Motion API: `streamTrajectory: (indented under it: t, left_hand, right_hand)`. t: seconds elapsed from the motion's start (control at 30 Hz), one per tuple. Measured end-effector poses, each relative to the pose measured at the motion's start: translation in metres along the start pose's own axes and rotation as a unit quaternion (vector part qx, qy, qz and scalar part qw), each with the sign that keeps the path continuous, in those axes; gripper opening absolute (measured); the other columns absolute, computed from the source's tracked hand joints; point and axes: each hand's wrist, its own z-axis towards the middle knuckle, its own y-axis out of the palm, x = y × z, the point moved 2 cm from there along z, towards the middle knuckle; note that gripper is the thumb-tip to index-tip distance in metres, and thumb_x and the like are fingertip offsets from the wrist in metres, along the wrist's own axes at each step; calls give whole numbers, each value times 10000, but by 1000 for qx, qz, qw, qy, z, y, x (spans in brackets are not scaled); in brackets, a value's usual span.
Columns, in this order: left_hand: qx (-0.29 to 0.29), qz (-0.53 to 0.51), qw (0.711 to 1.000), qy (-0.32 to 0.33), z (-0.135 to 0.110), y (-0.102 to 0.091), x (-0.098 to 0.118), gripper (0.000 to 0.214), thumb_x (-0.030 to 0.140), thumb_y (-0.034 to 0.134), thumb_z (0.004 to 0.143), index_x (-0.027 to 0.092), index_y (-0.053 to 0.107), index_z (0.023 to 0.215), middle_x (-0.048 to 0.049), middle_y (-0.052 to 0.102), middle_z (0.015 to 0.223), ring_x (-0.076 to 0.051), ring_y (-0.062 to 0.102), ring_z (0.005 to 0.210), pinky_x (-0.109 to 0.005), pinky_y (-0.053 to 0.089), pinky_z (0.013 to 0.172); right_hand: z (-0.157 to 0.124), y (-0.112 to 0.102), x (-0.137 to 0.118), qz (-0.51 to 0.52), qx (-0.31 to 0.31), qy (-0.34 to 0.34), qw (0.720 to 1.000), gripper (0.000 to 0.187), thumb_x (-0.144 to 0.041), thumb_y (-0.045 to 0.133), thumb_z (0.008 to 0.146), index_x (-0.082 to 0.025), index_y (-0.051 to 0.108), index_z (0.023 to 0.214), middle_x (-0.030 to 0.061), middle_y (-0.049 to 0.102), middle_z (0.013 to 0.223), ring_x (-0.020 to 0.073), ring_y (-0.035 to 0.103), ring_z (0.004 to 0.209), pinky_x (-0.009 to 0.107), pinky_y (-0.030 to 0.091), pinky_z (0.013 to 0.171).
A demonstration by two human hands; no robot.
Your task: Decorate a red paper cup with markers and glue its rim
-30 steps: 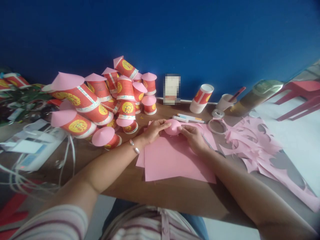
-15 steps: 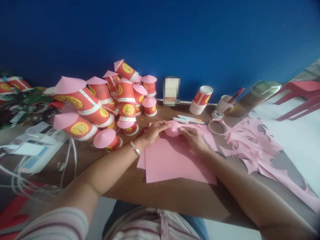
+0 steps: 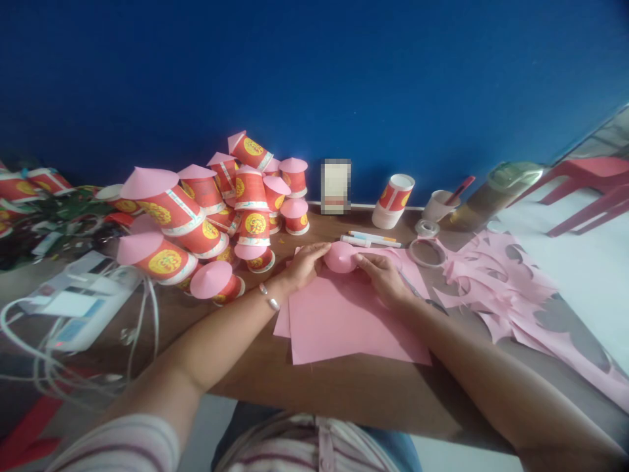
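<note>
A small, shallow pink paper cone (image 3: 341,257) is held between my two hands, its point facing me. My left hand (image 3: 308,263) grips its left edge, with fingers partly hidden behind the paper. On the opposite edge, my right hand (image 3: 382,274) pinches the cone between thumb and fingers. Below both hands lie overlapping sheets of pink paper (image 3: 354,321). Scissors (image 3: 409,283) rest beside my right hand, partly covered by it.
Red paper cups with pink cone tops (image 3: 164,262) are piled at left, near a white power strip (image 3: 81,321) and cables. Markers (image 3: 373,237), stacked cups (image 3: 393,200), a tape roll (image 3: 427,252), a bottle (image 3: 498,193) and pink paper scraps (image 3: 496,282) lie behind and right.
The fingers of my left hand have straightened somewhat along the cone's edge. The cone stays between both hands, and the whole view has shifted slightly.
</note>
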Motion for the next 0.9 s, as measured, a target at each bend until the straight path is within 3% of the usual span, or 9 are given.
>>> streamTrajectory:
  t: [0.17, 0.4, 0.5, 0.67, 0.9]
  left_hand:
    - [18, 30, 999, 8, 2, -6, -3, 321, 462, 835, 845, 185, 838, 1007, -116, 818, 1136, -299, 702, 1186, -407, 536, 1035]
    - [-7, 48, 999, 25, -2, 1, 7, 373, 524, 818, 839, 168, 840, 948, -139, 819, 1127, -323, 680, 1236, -438, 512, 1088]
    - [-12, 92, 995, 34, -5, 5, 15, 305, 442, 905, 757, 180, 841, 899, -124, 820, 1124, -322, 654, 1262, -426, 468, 1130]
    - [-19, 53, 998, 6, -5, 8, 13, 447, 580, 875, 773, 155, 819, 897, -116, 808, 1032, -271, 688, 1075, -390, 485, 1031]
    - [1, 50, 998, -30, -9, 6, 12, 425, 525, 933, 731, 153, 792, 879, -55, 753, 902, -174, 631, 885, -306, 472, 885]
  right_hand:
    - [-3, 2, -3, 36, -6, 17, 999, 716, -876, 599, 881, -180, 763, 893, 108, 796, 940, 281, 725, 913, 387, 579, 840]
    - [-5, 4, -16, -30, -30, -4, 999, 661, -858, 572, 895, -221, 733, 818, 75, 772, 850, 262, 710, 847, 359, 570, 798]
    - [-5, 2, -15, -60, -16, -7, 998, 626, -820, 574, 907, -222, 732, 815, 62, 751, 847, 243, 672, 814, 347, 536, 759]
    - [-4, 1, -13, -77, -17, -9, 997, 589, -785, 620, 896, -217, 662, 746, 18, 650, 752, 197, 572, 739, 324, 463, 699]
    - [-2, 2, -8, -12, -26, -5, 1000, 564, -759, 671, 884, -213, 707, 750, 31, 692, 756, 197, 583, 718, 326, 448, 681]
